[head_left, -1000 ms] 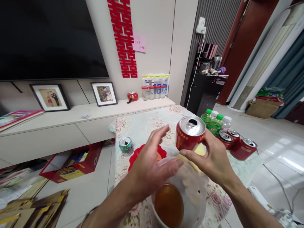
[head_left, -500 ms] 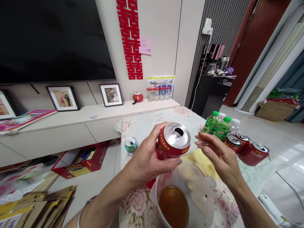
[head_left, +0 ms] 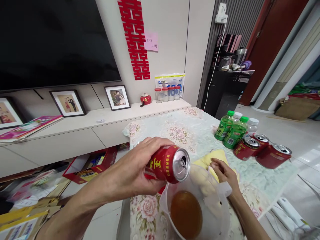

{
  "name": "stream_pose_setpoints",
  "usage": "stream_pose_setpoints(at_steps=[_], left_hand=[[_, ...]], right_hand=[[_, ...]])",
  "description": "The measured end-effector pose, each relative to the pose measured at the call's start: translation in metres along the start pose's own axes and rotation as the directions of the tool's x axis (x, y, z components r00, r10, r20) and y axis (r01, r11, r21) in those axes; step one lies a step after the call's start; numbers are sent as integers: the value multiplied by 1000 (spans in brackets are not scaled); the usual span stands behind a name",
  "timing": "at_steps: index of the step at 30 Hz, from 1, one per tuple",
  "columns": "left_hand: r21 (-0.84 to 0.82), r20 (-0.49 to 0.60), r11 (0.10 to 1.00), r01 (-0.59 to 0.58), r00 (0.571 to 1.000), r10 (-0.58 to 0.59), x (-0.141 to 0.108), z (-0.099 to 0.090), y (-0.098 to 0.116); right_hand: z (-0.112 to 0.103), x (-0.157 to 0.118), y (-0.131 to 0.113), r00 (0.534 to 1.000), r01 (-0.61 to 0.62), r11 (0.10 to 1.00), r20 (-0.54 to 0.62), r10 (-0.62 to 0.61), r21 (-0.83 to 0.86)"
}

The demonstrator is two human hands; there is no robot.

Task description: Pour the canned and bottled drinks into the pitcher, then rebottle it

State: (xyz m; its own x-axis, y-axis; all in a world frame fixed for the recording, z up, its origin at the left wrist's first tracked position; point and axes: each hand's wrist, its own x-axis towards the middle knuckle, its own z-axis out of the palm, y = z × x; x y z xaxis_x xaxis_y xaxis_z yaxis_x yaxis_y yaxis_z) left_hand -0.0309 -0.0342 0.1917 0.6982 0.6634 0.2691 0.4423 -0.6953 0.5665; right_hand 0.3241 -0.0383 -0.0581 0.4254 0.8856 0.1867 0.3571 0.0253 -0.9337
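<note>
My left hand [head_left: 140,166] is closed around a red drink can [head_left: 162,163]. The can is tipped, its opened top facing right and down above a translucent plastic tub [head_left: 212,216]. Brown liquid [head_left: 186,213] covers the bottom of that tub; no stream shows between can and liquid. Just behind the tub's right rim, my right hand [head_left: 225,171] has its fingers bent and closed on a yellow cloth [head_left: 210,158] lying on the table.
Green-capped bottles [head_left: 235,133], white-capped bottles [head_left: 252,126] and several opened red cans [head_left: 272,156] stand at the table's right. A floral cloth [head_left: 177,133] covers the table. Behind is a low cabinet [head_left: 135,111] with photo frames [head_left: 117,97] and red-lidded jars [head_left: 165,95].
My left hand has tilted the red can from nearly upright toward the tub. My right hand, spread beside the can before, has come down to the yellow cloth. The view has shifted slightly.
</note>
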Motion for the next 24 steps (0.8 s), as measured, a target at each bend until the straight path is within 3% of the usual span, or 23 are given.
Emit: stream_pose_setpoints(at_steps=[9,24], left_hand=[[212,137,974,-80,989,51,1,-2,8],[283,291,955,-90,957,4,14,-20,24]], right_hand=[[2,-1,12,999,30,999,-15,-30,15],[1,-2,13,998,68,998,1,-68,10]])
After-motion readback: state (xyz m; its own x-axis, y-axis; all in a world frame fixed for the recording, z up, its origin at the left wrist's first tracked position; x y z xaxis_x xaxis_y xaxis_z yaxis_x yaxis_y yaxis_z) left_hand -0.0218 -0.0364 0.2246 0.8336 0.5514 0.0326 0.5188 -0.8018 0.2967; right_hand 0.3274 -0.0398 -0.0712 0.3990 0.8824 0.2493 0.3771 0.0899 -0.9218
